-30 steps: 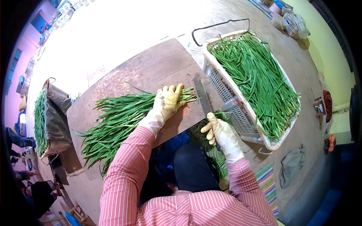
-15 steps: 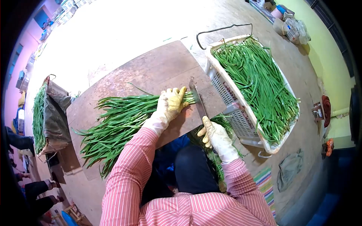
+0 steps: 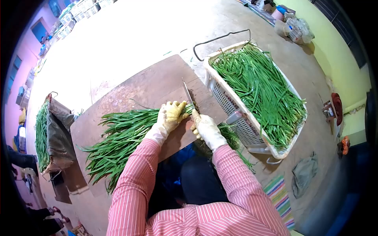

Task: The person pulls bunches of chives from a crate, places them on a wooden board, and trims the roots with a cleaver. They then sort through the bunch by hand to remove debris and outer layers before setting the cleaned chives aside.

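A long bunch of green garlic chives (image 3: 122, 135) lies across a brown board (image 3: 153, 80) in front of me, leaves spread to the left. My left hand (image 3: 170, 119), in a yellow-and-white glove, is wrapped over the bunch close to its pale stem ends. Gloved the same way, my right hand (image 3: 207, 129) grips the handle of a knife (image 3: 188, 93). The blade points away from me and crosses the stem ends, just right of my left fingers. Small cut-looking bits show beside the blade.
To the right stands a white plastic crate (image 3: 258, 128) heaped with chives. A cloth-lined basket (image 3: 58, 133) of chives sits at the left. More greens (image 3: 229, 135) lie below the board's right edge. A striped mat (image 3: 280, 196) and a grey cloth (image 3: 305, 175) are on the floor.
The knife has slid forward, away from my body, across the stem ends, with my right hand now nearer my left. My left hand keeps its hold. The whole view has shifted slightly.
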A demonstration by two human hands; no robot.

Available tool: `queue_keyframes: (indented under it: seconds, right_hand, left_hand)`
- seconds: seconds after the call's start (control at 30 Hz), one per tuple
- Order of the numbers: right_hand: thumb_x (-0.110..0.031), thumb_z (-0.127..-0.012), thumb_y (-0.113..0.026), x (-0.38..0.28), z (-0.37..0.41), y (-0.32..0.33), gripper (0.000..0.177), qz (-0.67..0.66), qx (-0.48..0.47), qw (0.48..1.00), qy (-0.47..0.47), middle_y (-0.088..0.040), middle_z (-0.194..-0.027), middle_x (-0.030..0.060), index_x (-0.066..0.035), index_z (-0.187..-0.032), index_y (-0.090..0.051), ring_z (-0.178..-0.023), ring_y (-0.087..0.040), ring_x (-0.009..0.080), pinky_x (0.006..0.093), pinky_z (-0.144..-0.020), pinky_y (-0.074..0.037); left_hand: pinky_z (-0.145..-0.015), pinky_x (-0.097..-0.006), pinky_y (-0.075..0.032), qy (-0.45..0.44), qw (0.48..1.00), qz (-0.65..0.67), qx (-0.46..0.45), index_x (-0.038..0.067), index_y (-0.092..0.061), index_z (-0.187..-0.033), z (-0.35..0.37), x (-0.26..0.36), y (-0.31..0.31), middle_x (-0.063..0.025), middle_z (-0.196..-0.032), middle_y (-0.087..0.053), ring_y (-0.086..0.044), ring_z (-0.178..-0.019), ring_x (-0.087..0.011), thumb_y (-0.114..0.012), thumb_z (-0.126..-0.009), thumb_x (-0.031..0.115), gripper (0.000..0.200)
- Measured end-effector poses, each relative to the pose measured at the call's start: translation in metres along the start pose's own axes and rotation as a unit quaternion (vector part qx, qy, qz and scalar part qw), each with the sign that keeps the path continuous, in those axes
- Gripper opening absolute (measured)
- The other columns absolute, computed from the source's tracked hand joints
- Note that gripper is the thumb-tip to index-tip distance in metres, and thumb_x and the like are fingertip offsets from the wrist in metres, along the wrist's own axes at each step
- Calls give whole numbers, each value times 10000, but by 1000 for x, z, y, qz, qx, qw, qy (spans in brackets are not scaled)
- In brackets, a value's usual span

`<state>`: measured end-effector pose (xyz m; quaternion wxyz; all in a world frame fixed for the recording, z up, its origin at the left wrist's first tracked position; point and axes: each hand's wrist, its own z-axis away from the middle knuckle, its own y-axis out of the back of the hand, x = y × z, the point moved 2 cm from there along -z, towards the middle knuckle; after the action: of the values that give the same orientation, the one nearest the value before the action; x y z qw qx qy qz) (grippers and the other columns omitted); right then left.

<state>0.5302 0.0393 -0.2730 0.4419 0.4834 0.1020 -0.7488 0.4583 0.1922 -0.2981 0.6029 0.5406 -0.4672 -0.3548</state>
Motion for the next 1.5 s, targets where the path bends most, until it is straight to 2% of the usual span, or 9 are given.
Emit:
queue_keyframes:
  seconds: [0.33, 0.4, 0.5, 0.7, 0.9, 1.13, 1.2, 1.37, 1.5]
  right_hand:
    - [-618, -992, -301, -2, -24, -13, 754, 118, 44, 991, 52, -671, -640, 148, -6, -796, -696, -688, -688, 331, 444, -690, -539]
    - [-631, -973, -391, 9, -8, -4, 695, 129, 16, 990, 56, -612, -614, 88, -9, -797, -645, -509, -590, 198, 354, -516, -489]
    - [-619, -972, -419, 34, 19, 3, 671, 167, 52, 982, 66, -604, -615, 75, -13, -785, -637, -512, -584, 184, 343, -515, -483]
    - [-655, -955, -427, 42, 43, 15, 690, -165, 20, 984, -66, -542, -587, 17, -28, -746, -623, -471, -504, 117, 256, -456, -432]
    - [-615, -976, -426, 99, 105, 57, 620, -310, 154, 936, -63, -512, -592, -6, -33, -857, -601, -450, -458, 79, 225, -434, -411]
    - [-529, -969, -514, 237, 127, 74, 530, -32, 209, 960, -184, -637, -733, 82, -8, -953, -611, -589, -620, 194, 331, -540, -507]
    - [-487, -935, -568, 281, 113, 72, 479, 318, 195, 921, -110, -688, -827, 203, -16, -993, -633, -761, -694, 322, 473, -682, -534]
    - [-462, -822, -701, 354, 83, 72, 471, 400, 189, 884, -152, -696, -885, 221, -14, -963, -667, -868, -686, 397, 504, -776, -537]
    - [-334, -818, -695, 300, 65, 95, 380, 358, 153, 919, -62, -671, -967, 255, 26, -938, -701, -878, -673, 391, 473, -773, -537]
  left_hand:
    - [-883, -456, -470, -6, 1000, -18, -9, 179, -566, -1304, 3, 0, -1, -110, -1099, -629, -587, -1033, -334, -608, -896, 410, 470]
    - [-881, -456, -471, 4, 1000, -3, -1, 185, -573, -1299, 3, -1, 0, -110, -1094, -629, -587, -1031, -336, -613, -893, 402, 462]
    - [-874, -459, -474, 10, 1000, 7, 3, 194, -586, -1290, 3, 2, 2, -109, -1087, -627, -587, -1024, -340, -622, -892, 382, 441]
    - [-890, -460, -446, -83, 994, 29, -59, 222, -601, -1286, 16, 0, 17, -94, -1075, -626, -579, -1024, -335, -643, -874, 398, 450]
    - [-998, -460, -388, -123, 987, -48, -90, 197, -307, -1509, 22, -10, 27, -108, -1221, -582, -542, -1163, -332, -807, -689, 478, 1000]
    - [-916, -451, -453, -56, 977, -123, -166, 161, -368, -1415, 7, -19, 19, -110, -1085, -659, -631, -1047, -303, -834, -701, 329, 869]
    - [-888, -454, -470, -63, 978, -101, -169, 180, -510, -1280, 7, -7, 26, -92, -986, -695, -670, -956, -295, -802, -716, 251, 639]
    - [-799, -413, -505, -81, 979, -145, -117, 131, -661, -983, 12, -10, 15, -78, -911, -698, -679, -891, -277, -660, -753, 133, 229]
    - [-780, -378, -487, -137, 953, -240, -125, 151, -643, -904, 19, 7, 32, -44, -879, -635, -656, -859, -229, -706, -755, 252, 191]
